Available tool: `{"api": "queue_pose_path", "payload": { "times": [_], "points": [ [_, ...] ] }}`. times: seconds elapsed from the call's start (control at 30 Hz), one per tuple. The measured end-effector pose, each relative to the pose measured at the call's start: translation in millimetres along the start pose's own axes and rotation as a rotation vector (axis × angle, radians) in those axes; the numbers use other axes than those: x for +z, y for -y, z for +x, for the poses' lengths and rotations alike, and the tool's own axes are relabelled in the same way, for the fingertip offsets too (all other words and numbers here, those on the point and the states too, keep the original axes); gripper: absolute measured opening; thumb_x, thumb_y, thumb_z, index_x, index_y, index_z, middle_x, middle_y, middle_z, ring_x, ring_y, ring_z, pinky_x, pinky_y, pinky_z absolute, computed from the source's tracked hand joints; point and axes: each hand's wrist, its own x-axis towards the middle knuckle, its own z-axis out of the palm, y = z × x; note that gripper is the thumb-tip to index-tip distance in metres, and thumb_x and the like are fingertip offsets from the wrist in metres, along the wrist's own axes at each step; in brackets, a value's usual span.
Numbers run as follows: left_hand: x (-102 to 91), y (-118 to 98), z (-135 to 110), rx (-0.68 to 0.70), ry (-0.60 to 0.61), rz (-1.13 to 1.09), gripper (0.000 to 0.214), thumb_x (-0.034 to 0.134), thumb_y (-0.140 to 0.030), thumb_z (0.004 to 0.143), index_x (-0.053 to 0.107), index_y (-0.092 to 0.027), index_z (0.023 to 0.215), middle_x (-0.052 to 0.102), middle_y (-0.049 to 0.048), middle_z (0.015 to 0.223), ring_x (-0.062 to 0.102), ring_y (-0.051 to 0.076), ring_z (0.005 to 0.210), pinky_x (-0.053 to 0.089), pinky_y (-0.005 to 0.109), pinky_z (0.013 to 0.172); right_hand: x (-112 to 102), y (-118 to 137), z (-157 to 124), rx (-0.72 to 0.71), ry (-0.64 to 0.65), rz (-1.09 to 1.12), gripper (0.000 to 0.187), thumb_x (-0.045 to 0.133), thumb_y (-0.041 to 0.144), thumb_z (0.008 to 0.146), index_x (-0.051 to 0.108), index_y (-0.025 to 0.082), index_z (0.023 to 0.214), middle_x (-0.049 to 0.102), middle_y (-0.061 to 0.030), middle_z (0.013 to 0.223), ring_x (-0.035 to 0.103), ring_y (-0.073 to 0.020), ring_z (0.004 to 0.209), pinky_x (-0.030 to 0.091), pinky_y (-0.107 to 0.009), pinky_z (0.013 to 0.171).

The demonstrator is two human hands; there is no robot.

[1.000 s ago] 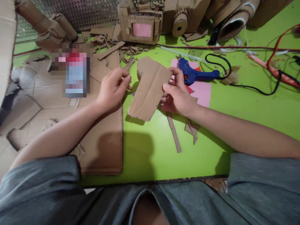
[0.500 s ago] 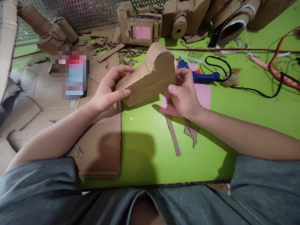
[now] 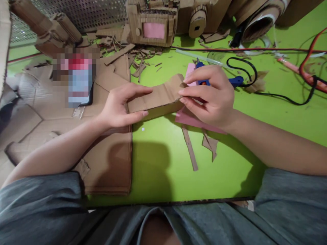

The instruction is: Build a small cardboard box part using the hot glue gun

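Observation:
My left hand (image 3: 125,105) grips the left end of a hollow-looking cardboard piece (image 3: 155,97), thumb on the near side and fingers on the far side. The piece has flat sides and a curved bump at its right end. Against that bump, my right hand (image 3: 212,92) pinches with thumb and fingertips close together; whether something small is between them I cannot make out. Behind the right hand lies a blue glue gun (image 3: 236,81), partly hidden. Pink paper (image 3: 187,117) lies under that hand.
Cardboard sheets (image 3: 109,163) cover the left side, with a phone (image 3: 81,85) on them. A cardboard camera model (image 3: 153,27) stands at the back beside scraps (image 3: 139,64). Cardboard strips (image 3: 190,149) lie in front on the green table (image 3: 153,180). Cables (image 3: 281,97) run at right.
The cardboard piece has been lowered and tipped so its top surface faces me more. My right hand has turned over and moved from its right side onto the bump's edge.

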Motion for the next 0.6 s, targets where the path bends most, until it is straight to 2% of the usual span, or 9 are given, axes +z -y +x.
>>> {"api": "queue_pose_path", "payload": {
  "times": [0.17, 0.47, 0.6],
  "points": [
    [-0.1, 4.3, 1.0, 0.079, 0.061, 0.0, 0.071, 0.086, -0.059, 0.102, 0.071, -0.031, 0.165, 0.087, 0.0091, 0.144, 0.085, 0.034, 0.117, 0.076, 0.057, 0.101, -4.8, 3.9, 6.8, -0.013, 0.073, 0.148, 0.014, 0.08, 0.017, 0.104, 0.077, 0.03, 0.109, 0.083, -0.0023, 0.11, 0.083, -0.0259, 0.094, 0.072, -0.048, 0.081],
    [2.2, 6.5, 1.7, 0.074, 0.06, -0.011, 0.067, 0.082, -0.061, 0.104, 0.072, -0.03, 0.163, 0.087, 0.0104, 0.142, 0.085, 0.034, 0.115, 0.075, 0.056, 0.098, -4.1, 7.8, 9.9, 0.201, 0.046, 0.336, 0.015, 0.083, 0.021, 0.105, 0.082, 0.035, 0.108, 0.086, -0.0001, 0.107, 0.085, -0.0249, 0.097, 0.075, -0.046, 0.087],
    [2.2, 6.9, 0.8, 0.048, 0.059, -0.018, 0.067, 0.082, -0.065, 0.105, 0.073, -0.032, 0.162, 0.087, 0.0103, 0.143, 0.083, 0.034, 0.115, 0.074, 0.056, 0.1, -1.5, 5.8, 8.7, 0.265, 0.009, 0.409, 0.009, 0.086, 0.027, 0.106, 0.081, 0.035, 0.103, 0.086, 0.0019, 0.102, 0.087, -0.0241, 0.101, 0.078, -0.045, 0.093]
  ]
}}
